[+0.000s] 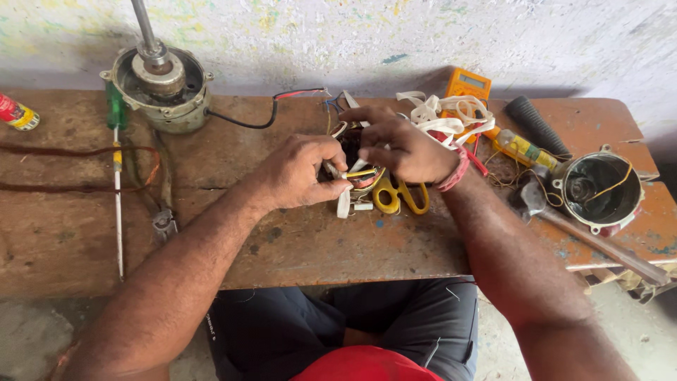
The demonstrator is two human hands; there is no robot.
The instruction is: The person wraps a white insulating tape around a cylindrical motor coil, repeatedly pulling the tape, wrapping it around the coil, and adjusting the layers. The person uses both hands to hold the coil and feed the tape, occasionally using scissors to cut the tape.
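Observation:
Both hands meet over a copper-wound motor stator (360, 173) lying at the middle of a worn wooden bench (296, 243). My left hand (305, 173) pinches a short yellow sleeve and a thin tool at the stator's left edge. My right hand (403, 147) lies across the top of the stator, fingers curled on its windings and leads. The stator is mostly hidden under the hands. White tape strips hang from its front. Yellow-handled scissors (398, 197) lie just under my right hand.
A fan motor housing with a shaft (161, 83) stands at the back left, with a green screwdriver (116, 152) beside it. A yellow multimeter (467, 85), white tape bundle (451, 113), bottle (520, 147), metal end cover (598, 189) and hammer (585, 236) crowd the right.

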